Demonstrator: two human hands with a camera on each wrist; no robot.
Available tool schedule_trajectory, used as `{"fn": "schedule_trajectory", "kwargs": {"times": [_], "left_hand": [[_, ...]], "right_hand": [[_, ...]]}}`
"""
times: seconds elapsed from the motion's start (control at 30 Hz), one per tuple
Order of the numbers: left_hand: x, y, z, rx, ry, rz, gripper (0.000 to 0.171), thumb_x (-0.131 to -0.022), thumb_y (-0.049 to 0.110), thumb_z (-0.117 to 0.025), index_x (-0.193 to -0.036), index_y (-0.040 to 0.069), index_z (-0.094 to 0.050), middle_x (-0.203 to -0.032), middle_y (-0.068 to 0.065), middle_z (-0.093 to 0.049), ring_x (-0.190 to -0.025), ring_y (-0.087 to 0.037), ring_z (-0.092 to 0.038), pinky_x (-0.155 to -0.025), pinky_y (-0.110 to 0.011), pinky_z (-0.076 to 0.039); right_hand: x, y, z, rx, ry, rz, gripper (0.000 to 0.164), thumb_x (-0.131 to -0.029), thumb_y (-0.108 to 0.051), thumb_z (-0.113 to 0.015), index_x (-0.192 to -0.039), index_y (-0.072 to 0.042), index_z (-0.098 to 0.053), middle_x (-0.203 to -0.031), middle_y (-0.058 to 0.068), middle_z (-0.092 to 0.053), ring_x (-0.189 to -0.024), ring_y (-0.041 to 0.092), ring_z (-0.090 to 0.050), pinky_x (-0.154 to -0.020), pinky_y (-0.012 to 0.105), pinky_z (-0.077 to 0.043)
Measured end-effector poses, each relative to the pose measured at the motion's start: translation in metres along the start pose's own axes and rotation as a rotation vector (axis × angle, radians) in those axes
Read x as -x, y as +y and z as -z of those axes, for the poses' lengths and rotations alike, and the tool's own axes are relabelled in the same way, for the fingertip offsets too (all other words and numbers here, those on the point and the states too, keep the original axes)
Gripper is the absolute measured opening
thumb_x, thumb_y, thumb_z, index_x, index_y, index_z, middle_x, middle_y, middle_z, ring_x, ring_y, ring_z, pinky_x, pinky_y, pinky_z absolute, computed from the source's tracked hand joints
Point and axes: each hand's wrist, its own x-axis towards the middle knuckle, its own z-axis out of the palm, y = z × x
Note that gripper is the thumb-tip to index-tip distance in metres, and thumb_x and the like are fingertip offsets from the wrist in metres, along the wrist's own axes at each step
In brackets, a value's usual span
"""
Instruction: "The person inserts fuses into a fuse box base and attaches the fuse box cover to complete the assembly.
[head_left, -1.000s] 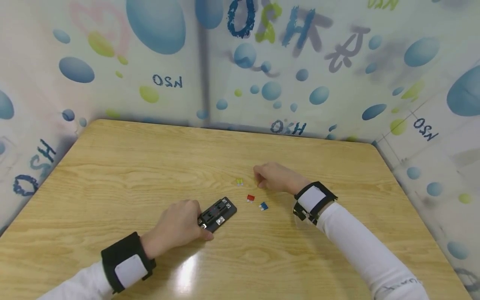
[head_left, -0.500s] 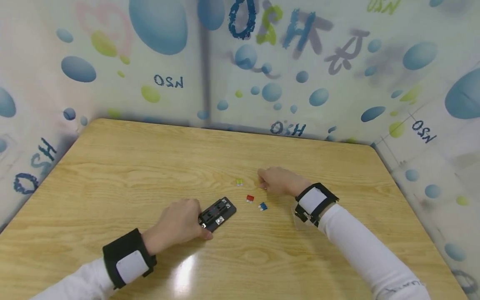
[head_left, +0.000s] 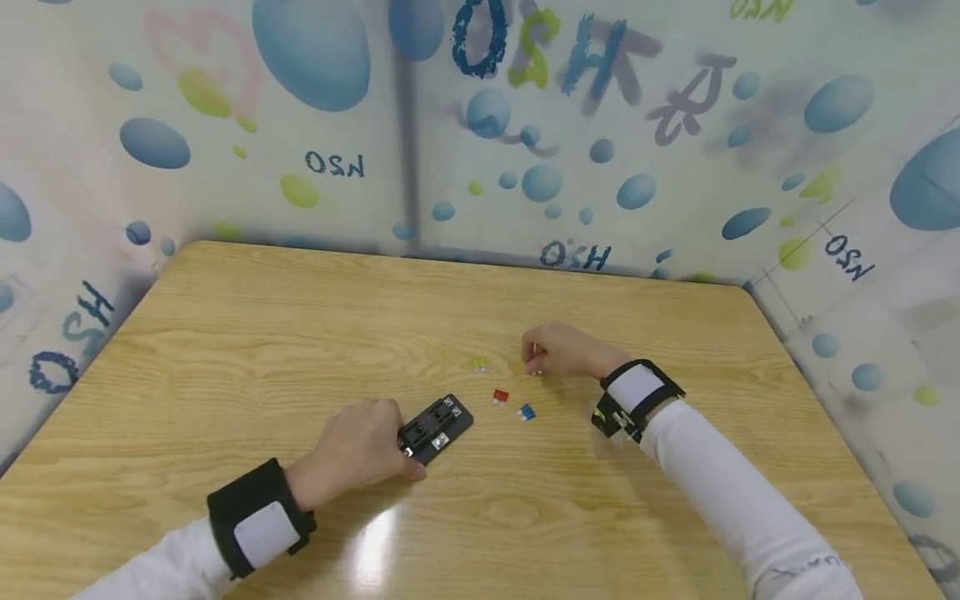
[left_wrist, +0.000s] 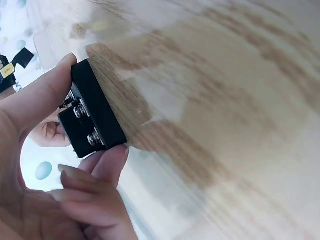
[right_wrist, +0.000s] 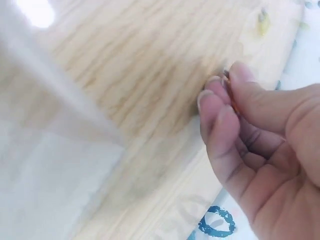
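My left hand (head_left: pixel 360 446) grips a black fuse block (head_left: pixel 437 429) with metal terminals by its near end, thumb on one edge and fingers on the other. In the left wrist view, shiny screws show on the black block (left_wrist: pixel 95 115). My right hand (head_left: pixel 567 350) pinches a small orange blade fuse (right_wrist: pixel 235 106) between thumb and fingertips; most of it is hidden in the right wrist view. On the table between both hands lie a yellow blade fuse (head_left: pixel 479 365), a red blade fuse (head_left: pixel 501 396) and a blue blade fuse (head_left: pixel 527 412).
A clear plastic box (head_left: pixel 603 446) stands under my right wrist, its wall (right_wrist: pixel 65 95) blurred in the right wrist view. The wood-grain table (head_left: pixel 300 333) ends at a patterned wall (head_left: pixel 420 167) at the back.
My right hand has shifted slightly right, away from the yellow fuse, with its fingertips now more lifted and turned. The left hand and the fuse block have stayed in place.
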Motion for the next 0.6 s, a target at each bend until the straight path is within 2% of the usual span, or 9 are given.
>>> {"fn": "schedule_trajectory", "kwargs": {"times": [0.17,0.43,0.6], "left_hand": [[-0.0019,-0.0007,-0.0003,0.008,-0.002,0.004,0.050,-0.055,0.039,-0.094,-0.074,0.008,-0.060,-0.066,-0.002,-0.057,-0.057,-0.016,-0.053,-0.048,-0.027,-0.040],[-0.0006,-0.0011,0.0003,0.008,0.000,-0.006,0.050,-0.055,0.038,-0.094,-0.075,0.008,-0.060,-0.067,-0.002,-0.058,-0.058,-0.017,-0.054,-0.048,-0.028,-0.040],[-0.0010,-0.0014,0.0008,0.011,-0.002,-0.004,0.050,-0.055,0.038,-0.094,-0.076,0.007,-0.060,-0.068,-0.002,-0.058,-0.058,-0.017,-0.054,-0.049,-0.028,-0.041]], "right_hand": [[0.0008,-0.0031,0.0049,-0.020,0.001,0.021,0.004,-0.093,-0.010,-0.068,-0.096,-0.008,-0.068,-0.089,0.002,-0.069,-0.080,0.013,-0.059,-0.076,0.029,-0.050],[-0.0010,-0.0083,0.0058,-0.021,0.026,0.042,0.004,-0.093,-0.012,-0.068,-0.089,-0.011,-0.068,-0.087,-0.001,-0.067,-0.080,0.013,-0.055,-0.076,0.029,-0.047],[-0.0044,-0.0062,0.0057,-0.020,0.076,0.042,0.004,-0.092,-0.009,-0.068,-0.091,-0.011,-0.072,-0.091,0.000,-0.070,-0.083,0.014,-0.058,-0.081,0.032,-0.050]]}}
